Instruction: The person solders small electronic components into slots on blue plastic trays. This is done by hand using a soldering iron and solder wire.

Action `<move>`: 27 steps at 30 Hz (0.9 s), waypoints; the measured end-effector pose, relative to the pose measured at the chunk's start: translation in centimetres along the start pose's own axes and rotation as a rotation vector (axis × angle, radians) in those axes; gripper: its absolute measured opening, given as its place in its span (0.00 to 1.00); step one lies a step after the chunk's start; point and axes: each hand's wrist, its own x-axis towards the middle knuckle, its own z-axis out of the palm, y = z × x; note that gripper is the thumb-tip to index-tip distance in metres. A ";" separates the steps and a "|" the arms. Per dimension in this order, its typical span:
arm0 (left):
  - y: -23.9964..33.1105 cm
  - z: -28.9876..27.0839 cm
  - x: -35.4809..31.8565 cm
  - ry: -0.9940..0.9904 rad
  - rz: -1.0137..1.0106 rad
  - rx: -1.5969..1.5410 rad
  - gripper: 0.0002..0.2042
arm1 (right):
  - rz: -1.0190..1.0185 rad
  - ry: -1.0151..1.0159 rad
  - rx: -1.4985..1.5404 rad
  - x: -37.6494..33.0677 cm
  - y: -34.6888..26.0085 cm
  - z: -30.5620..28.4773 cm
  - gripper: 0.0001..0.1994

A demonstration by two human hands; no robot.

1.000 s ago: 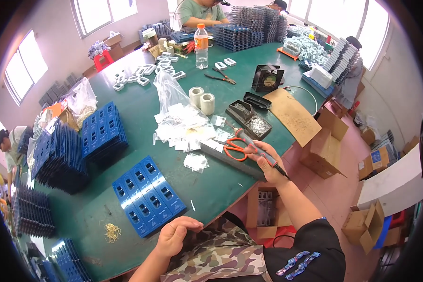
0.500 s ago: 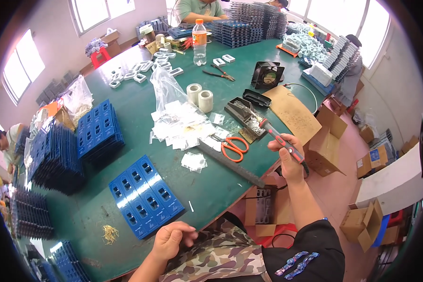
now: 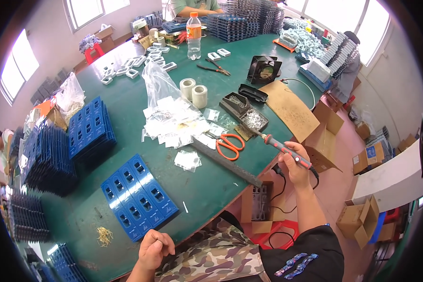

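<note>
From my remote seat I see the right hand (image 3: 297,164) at the right of centre, fingers wrapped firmly round a grey-and-red, pen-shaped soldering iron (image 3: 289,152), its slim tip pointing up and left toward a black two-part plastic box (image 3: 236,113) with pale scraps in it. The left hand (image 3: 155,248), at bottom centre, is curled beside the glossy blue rectangular panel with paired cutouts (image 3: 139,197); I cannot tell whether its fingertips pinch anything. If the tip is hot (nothing I see confirms it), a low sweep leftward could mark the orange-handled metal scissors (image 3: 230,146) or melt the heap of small clear-and-white plastic packets (image 3: 174,123). The black cable (image 3: 283,181) hangs off the right side, so a snag on the brown cardboard carton (image 3: 249,204) below could jerk the iron. The green tabletop (image 3: 209,191) has its near edge slanting from bottom left up to the right; the right hand appears beyond it, and the panel's lower corner lies close to it. My widest open lane is mid-frame, between panel and long dark flat bar (image 3: 228,162), broken only by a thin white strip (image 3: 185,207).
</note>
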 end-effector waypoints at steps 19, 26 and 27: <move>-0.4 -0.1 0.0 0.064 0.011 0.137 0.09 | -0.058 -0.062 -0.344 0.3 -0.9 0.3 0.12; -0.4 0.1 0.2 0.070 0.021 0.143 0.10 | 0.156 0.092 0.153 -1.3 0.0 -0.4 0.12; -0.4 0.1 0.2 0.069 0.021 0.141 0.10 | 0.136 0.072 0.088 -1.3 0.2 -0.5 0.12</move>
